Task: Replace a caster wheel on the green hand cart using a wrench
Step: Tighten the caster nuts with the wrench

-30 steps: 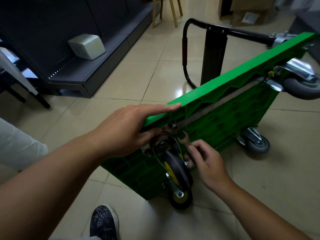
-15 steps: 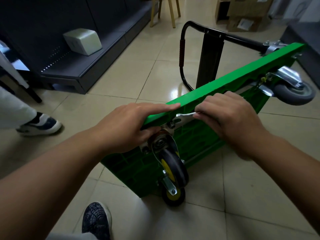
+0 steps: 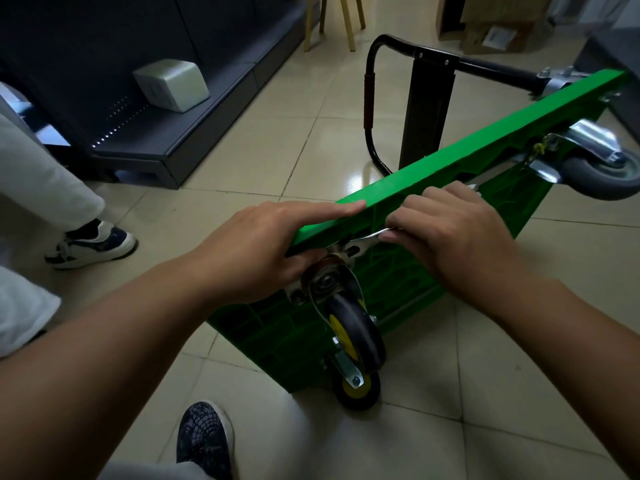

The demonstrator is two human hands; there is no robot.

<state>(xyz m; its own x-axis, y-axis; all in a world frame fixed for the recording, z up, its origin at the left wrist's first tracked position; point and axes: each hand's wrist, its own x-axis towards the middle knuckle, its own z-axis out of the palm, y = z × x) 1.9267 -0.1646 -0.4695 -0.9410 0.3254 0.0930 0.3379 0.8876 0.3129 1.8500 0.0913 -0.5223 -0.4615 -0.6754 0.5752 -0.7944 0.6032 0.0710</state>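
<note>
The green cart (image 3: 485, 157) stands tipped up on its long side on the tiled floor (image 3: 242, 140), underside towards the camera. The caster wheel (image 3: 356, 330) to be changed, black with a yellow hub, juts out at the near corner, just below both hands. The left hand (image 3: 263, 251) steadies the cart: its fingers (image 3: 332, 209) lie straight and together along the top edge, with the thumb tucked beneath, clamping the edge. The right hand (image 3: 446, 233) is curled round the wrench (image 3: 367, 238). The wrench's long axis runs along the cart's edge, with its head towards the left hand at the caster's mounting plate and its tail poking out past the knuckles. The bolt therefore lies left of and slightly below the right hand's fingers. Whether the head is seated on the bolt cannot be told. The right hand looks set to swing the wrench downward, away from the edge.
</note>
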